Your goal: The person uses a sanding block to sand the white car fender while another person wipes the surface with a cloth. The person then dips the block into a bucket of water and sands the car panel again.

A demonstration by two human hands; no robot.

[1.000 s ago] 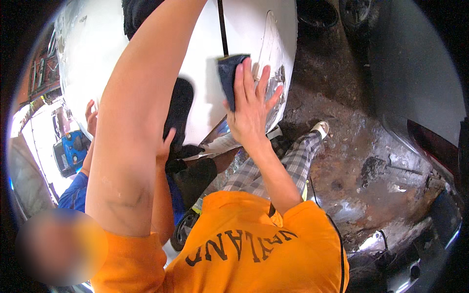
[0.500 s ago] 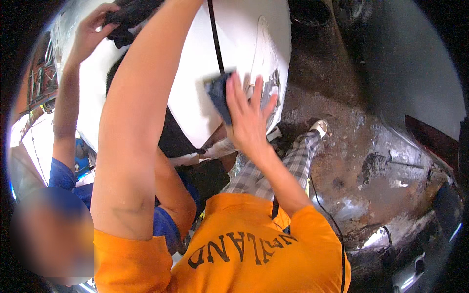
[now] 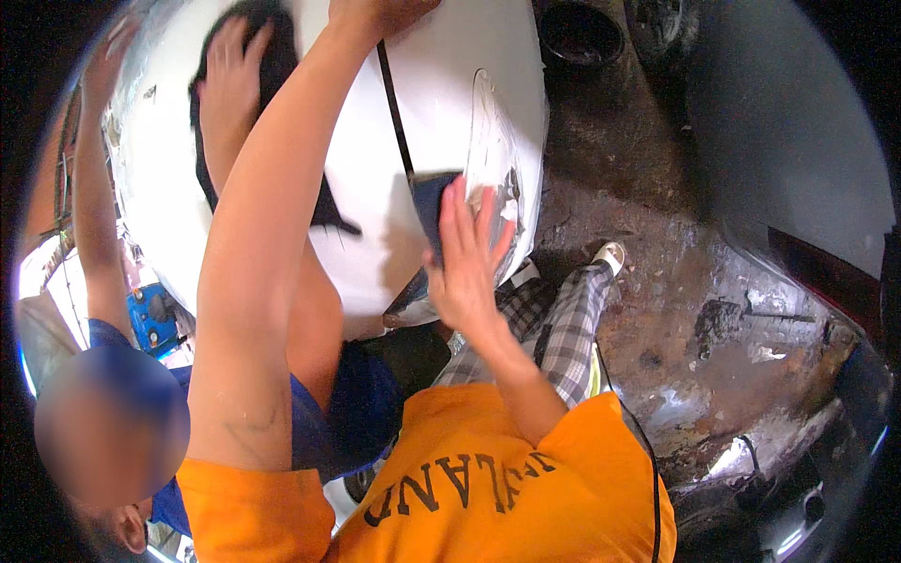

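My right hand (image 3: 466, 258) lies on a curved white vehicle panel (image 3: 427, 70), fingers extended over a dark blue-grey folded sheet (image 3: 430, 208) held against the surface. Whether the sheet is cloth or abrasive paper I cannot tell. Just right of that hand is a long clear-edged outline with chipped, silvery patches (image 3: 507, 202). My left arm stretches up across the panel; my left hand (image 3: 380, 11) is cut off by the top edge, its fingers hidden. A black strip (image 3: 394, 113) runs down the panel between my hands.
A co-worker in blue (image 3: 343, 422) leans in from the left, one hand (image 3: 233, 84) over a black, cloth-like shape (image 3: 211, 122) on the panel. Right of the panel is a wet, stained floor (image 3: 648, 300). A dark round tub (image 3: 582, 33) and a grey panel (image 3: 798, 122) stand beyond.
My right hand and the sheet have moved lower. My left hand has come partly into view at the top. The co-worker's hands have shifted, and the black shape has changed outline.
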